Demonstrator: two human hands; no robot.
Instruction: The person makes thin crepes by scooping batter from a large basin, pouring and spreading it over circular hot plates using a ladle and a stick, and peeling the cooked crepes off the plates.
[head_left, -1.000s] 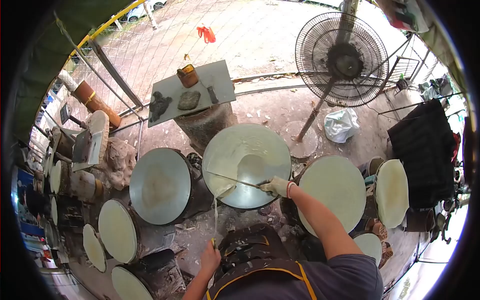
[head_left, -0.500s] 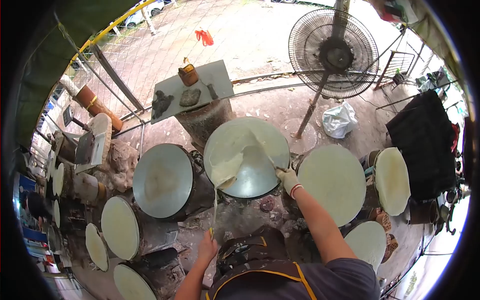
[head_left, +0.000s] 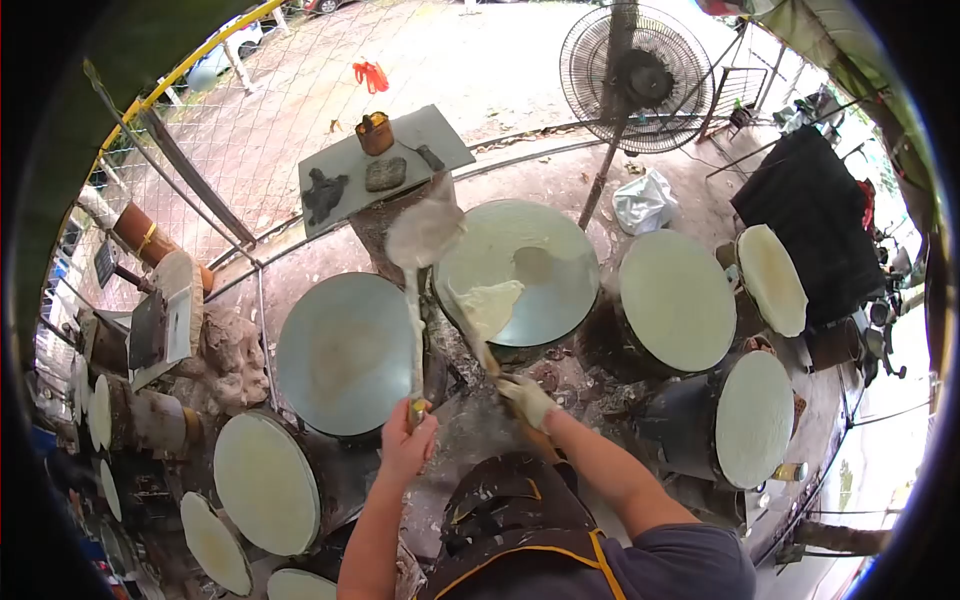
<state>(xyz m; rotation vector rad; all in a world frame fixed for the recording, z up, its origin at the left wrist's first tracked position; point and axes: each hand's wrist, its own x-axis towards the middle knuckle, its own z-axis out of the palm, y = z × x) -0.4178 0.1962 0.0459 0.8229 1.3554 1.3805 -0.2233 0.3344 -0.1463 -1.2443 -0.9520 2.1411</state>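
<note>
My bare left hand (head_left: 407, 440) is closed around the handle of a long batter-coated ladle (head_left: 425, 232). The ladle's blurred bowl is raised to the left of a round griddle (head_left: 560, 315). My right hand, in a pale glove (head_left: 527, 400), grips a long wooden spreader (head_left: 482, 352), whose far end lies at that griddle's left edge. Pale batter (head_left: 492, 305) is heaped on the griddle's lower left, and a thinner layer covers its upper part. Metal shows at the lower right and in a small central patch. A second griddle (head_left: 345, 350), bare with a brownish middle, stands left of my hands.
Batter-covered griddles stand at right (head_left: 677, 300) and lower left (head_left: 265, 482). Behind them are a grey board (head_left: 425, 130) holding stones and a brown pot, a large fan (head_left: 640, 80), a silver bag (head_left: 645, 200) and a wire fence.
The ladle has lifted off the griddle and swung up and left. My right hand has come left and down with the spreader. A batter heap now shows on the griddle. The view has shifted.
</note>
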